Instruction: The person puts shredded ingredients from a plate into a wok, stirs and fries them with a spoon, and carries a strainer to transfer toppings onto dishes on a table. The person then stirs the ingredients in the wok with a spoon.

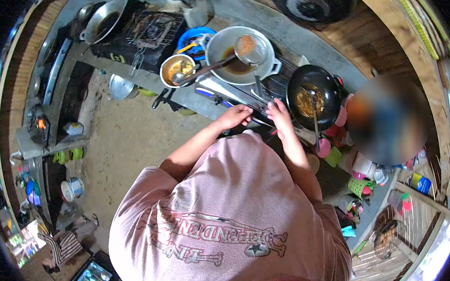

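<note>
A small round metal bowl (178, 70) with yellowish food stands at the left. Just behind it is a bright blue plastic basin (181, 40), with an orange-handled utensil (185, 46) slanting over it. A skimmer with a long dark handle (212, 69) and a round mesh head lies across the wide silver pot (211, 46); its long axis climbs from lower left to upper right, the handle end toward the small bowl and the head, with orange-brown food on it, over the pot's brown liquid. In front of the pot, a long silver-and-dark metal cooker (227, 94) runs from upper left down to lower right.

The left hand (236, 117) comes in from the lower left over the cooker's near edge, fingers curled and pointing right; I cannot tell whether they close on anything. The right hand (279, 116) rises beside it, well clear of the left, wrist below, fingers half-bent upward and left, tips apart.

Right of that hand sits a round black wok (292, 86) holding brown, strand-like food. A long-handled metal spatula (315, 121) rests in it, head in the food, handle pointing over the rim toward the person.
</note>
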`<state>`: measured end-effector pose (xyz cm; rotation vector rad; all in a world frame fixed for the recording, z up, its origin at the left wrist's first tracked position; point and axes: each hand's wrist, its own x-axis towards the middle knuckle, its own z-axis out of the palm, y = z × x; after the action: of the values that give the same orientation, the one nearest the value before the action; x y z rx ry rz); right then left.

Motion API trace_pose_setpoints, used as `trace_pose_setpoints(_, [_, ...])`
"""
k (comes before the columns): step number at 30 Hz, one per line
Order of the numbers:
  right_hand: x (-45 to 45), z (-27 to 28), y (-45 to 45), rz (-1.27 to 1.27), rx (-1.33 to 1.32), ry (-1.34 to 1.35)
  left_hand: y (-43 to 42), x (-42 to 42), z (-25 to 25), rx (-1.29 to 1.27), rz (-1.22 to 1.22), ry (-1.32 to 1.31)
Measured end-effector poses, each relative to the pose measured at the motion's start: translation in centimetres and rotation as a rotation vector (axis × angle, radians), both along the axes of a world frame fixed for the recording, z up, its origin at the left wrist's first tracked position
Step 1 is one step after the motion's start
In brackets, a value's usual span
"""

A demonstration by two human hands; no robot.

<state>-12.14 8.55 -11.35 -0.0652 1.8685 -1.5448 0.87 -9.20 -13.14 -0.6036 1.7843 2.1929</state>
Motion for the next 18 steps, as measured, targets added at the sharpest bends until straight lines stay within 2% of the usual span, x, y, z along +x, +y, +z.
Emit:
trace_pose_setpoints(1, [-0.3, -0.2, -0.6, -0.052, -0.073, -0.221, -0.1, 0.0, 0.2, 0.012, 0.027, 0.04])
trace_pose_setpoints(3, [-1.2, -0.4, -2.0, -0.039, -0.204, -0.463, -0.7, -0.2, 0.1, 0.066, 0.011, 0.114])
trace_pose_setpoints(5, [-1.4, -0.6, -3.2, -0.052, -0.29, -0.554, -1.3, 0.0, 0.2, 0.071, 0.009, 0.091])
trace_pose_setpoints(8, [-1.6, -1.6, -4.5, -0.141, -0.277, -0.648, -2.3, 0.3, -0.4, 0.025, -0.036, 0.053])
trace_pose_setpoints(12, [-1.2, -1.4, -6.1, -0.164, -0.308, -0.692, -3.1, 0.3, -0.8, 0.042, -0.059, 0.068])
trace_pose_setpoints(15, [-0.3, -0.8, -7.0, -0.231, -0.289, -0.549, -3.8, -0.5, -0.9, 0.057, -0.097, 0.091])
trace_pose_setpoints(18, [0.8, 0.1, -7.1, -0.282, -0.304, -0.469, -4.1, -1.7, -0.4, -0.033, -0.114, 0.124])
